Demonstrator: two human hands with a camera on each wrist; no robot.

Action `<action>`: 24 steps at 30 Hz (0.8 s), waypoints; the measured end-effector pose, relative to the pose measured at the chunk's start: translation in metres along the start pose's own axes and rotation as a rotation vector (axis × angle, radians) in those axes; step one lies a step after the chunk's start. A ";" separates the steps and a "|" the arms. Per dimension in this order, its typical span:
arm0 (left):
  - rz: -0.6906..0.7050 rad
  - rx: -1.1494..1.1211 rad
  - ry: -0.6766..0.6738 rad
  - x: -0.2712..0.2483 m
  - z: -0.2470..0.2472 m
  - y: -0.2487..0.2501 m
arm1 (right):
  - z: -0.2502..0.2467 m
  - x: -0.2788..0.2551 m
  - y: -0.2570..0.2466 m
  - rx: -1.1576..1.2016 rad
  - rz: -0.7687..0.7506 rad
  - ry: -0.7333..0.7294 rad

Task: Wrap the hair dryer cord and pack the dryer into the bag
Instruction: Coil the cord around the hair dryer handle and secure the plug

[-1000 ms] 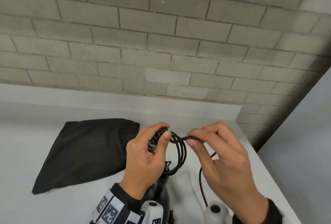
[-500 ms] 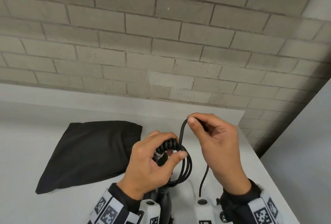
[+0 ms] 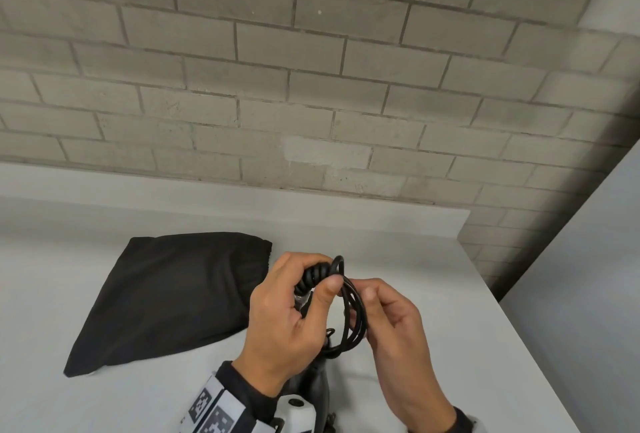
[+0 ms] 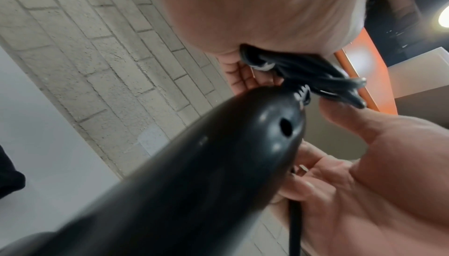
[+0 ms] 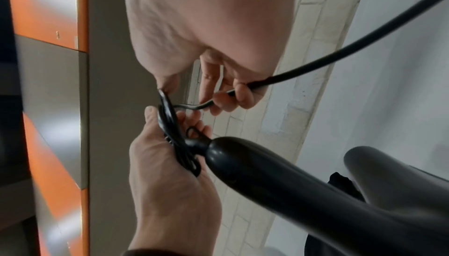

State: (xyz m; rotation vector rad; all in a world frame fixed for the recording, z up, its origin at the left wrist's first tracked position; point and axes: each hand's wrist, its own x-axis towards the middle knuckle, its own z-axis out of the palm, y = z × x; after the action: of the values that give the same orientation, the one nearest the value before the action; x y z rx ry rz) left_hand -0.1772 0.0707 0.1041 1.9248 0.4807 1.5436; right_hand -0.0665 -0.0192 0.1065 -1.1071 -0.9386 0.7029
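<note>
The right hand (image 3: 388, 321) has dropped from above the coil, pinching the cord (image 3: 349, 314) beside the left hand (image 3: 291, 311), which clamps the loops so they stay gathered right of the black bag (image 3: 166, 294).

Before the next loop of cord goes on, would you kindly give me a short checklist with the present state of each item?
1. Left hand grips the coiled loops of black hair dryer cord: ok.
2. Right hand holds the loose cord run: ok.
3. Glossy black hair dryer hangs from the cord below the hands: ok.
4. All the cord wrapped: not ok, a loose length trails off.
5. Black fabric bag lies on the white table: ok.
6. Bag mouth open: cannot tell.
</note>
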 end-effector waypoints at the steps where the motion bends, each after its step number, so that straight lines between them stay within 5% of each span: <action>1: -0.016 -0.006 0.008 0.000 0.000 0.001 | -0.002 -0.001 0.000 0.002 -0.015 -0.022; 14: -0.291 -0.227 0.011 0.005 0.004 0.016 | -0.012 0.001 -0.006 -0.268 0.034 -0.181; 19: -0.328 -0.217 0.096 0.007 0.007 0.015 | 0.003 -0.006 0.010 -0.705 -0.418 0.259; 22: -0.344 -0.223 0.146 0.007 0.011 0.016 | 0.015 -0.010 0.025 -0.918 -0.772 0.300; 24: -0.338 -0.218 0.171 0.006 0.011 0.015 | 0.019 -0.010 0.029 -0.946 -0.768 0.294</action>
State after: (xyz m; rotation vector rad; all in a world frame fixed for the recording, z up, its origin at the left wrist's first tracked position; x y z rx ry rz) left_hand -0.1665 0.0608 0.1166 1.4688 0.6458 1.4744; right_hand -0.0885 -0.0108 0.0789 -1.4436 -1.3528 -0.5964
